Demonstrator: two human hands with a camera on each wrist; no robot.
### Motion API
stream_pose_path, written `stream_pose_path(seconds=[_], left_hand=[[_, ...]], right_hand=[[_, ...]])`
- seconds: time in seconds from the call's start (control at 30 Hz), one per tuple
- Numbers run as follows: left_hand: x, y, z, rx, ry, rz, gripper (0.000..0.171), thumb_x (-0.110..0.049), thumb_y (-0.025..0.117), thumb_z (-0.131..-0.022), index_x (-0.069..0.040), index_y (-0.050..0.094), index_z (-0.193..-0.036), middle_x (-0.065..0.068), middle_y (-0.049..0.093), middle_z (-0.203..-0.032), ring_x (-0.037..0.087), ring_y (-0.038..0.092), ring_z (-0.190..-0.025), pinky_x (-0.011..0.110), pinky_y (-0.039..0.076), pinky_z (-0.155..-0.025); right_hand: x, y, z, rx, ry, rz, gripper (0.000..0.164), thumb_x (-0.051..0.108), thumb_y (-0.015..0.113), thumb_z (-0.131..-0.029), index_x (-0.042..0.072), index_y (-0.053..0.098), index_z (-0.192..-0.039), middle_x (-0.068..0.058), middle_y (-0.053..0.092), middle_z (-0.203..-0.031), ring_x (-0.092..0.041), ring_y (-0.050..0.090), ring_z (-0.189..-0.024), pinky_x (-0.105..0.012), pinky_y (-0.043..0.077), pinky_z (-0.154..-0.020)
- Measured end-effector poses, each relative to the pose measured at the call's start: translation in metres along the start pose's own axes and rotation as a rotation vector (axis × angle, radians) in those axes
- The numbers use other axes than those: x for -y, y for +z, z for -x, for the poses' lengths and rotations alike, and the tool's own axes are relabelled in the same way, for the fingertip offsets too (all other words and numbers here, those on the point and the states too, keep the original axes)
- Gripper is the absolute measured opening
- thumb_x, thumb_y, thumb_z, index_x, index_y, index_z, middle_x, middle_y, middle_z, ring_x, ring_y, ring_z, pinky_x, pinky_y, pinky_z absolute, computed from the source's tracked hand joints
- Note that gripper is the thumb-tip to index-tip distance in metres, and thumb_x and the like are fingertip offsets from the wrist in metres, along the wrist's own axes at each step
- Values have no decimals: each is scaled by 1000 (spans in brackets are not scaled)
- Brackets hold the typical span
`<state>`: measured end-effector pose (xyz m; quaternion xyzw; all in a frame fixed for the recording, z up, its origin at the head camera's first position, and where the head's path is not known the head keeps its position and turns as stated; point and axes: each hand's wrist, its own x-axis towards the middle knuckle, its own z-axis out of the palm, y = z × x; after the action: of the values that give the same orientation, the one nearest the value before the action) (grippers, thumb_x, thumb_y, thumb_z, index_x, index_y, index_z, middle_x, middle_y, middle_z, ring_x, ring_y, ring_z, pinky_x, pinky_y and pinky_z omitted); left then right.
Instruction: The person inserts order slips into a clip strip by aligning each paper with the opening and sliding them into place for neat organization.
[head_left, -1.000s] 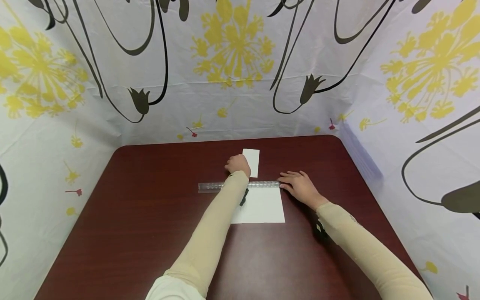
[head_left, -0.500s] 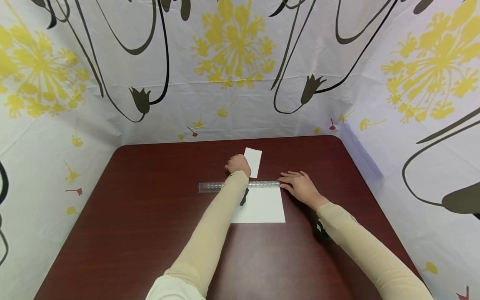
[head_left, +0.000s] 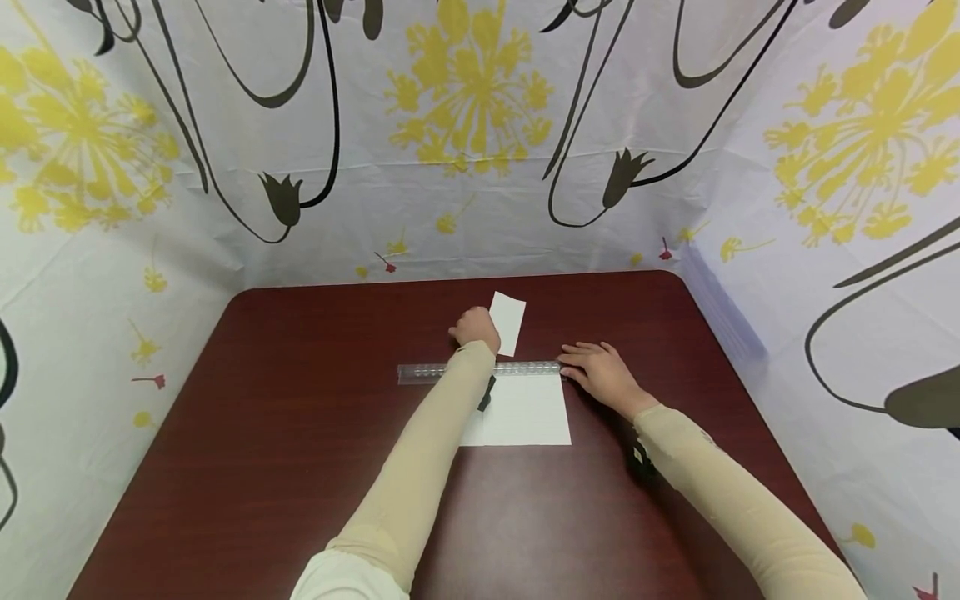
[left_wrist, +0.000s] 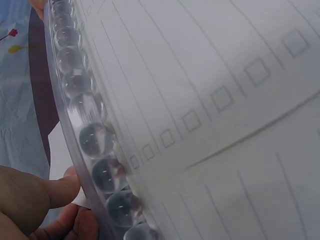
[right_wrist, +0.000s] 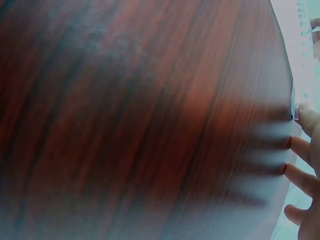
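Observation:
A clear plastic ruler (head_left: 420, 374) with a row of round bumps lies across the top of a white sheet (head_left: 525, 417). Printed lines and small boxes show on the sheet (left_wrist: 200, 100) in the left wrist view. Beyond the ruler, a narrow white paper strip (head_left: 510, 321) sticks up at a slant. My left hand (head_left: 477, 327) pinches that strip low down between thumb and fingers, close beside the ruler. My right hand (head_left: 600, 373) rests at the ruler's right end, fingers spread, with its thumb (right_wrist: 306, 112) against the end.
Everything lies on a dark red-brown table (head_left: 300, 400) with rounded far corners. White cloth (head_left: 480, 225) with yellow flowers and dark stems hangs around its back and sides. My left forearm covers the sheet's left part in the head view.
The paper strip's top has swung to the right and it leans more. My left hand has shifted only slightly; the ruler and my right hand stay in place.

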<state>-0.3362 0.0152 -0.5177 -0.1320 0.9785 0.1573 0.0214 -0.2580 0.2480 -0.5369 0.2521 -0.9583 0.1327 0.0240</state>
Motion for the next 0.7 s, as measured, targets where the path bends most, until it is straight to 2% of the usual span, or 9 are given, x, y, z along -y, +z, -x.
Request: stream_pose_path(seconds=[0.23, 0.5, 0.7], left_hand=[[0, 0, -1, 2, -3, -8, 45, -21, 64, -93, -2, 57, -133, 16, 70, -119, 33, 70, -105, 52, 53, -96], [3, 3, -1, -15, 11, 36, 26, -15, 67, -91, -6, 70, -115, 15, 73, -114, 33, 71, -102, 53, 52, -96], [5, 6, -3, -42, 11, 58, 22, -10, 68, -90, -6, 72, -112, 15, 74, -111, 33, 72, -101, 53, 53, -95]], right_hand=[[-1, 1, 0, -4, 0, -4, 39, 32, 59, -99, 15, 64, -133, -9, 57, -145, -35, 50, -137, -64, 31, -114], [-1, 3, 0, -3, 5, -2, 39, 32, 59, -99, 15, 63, -134, -9, 56, -145, -35, 49, -138, -64, 30, -114], [-2, 3, 0, -9, 6, -2, 39, 32, 59, -99, 16, 63, -134, -9, 57, -145, -35, 50, -138, -64, 30, -114]])
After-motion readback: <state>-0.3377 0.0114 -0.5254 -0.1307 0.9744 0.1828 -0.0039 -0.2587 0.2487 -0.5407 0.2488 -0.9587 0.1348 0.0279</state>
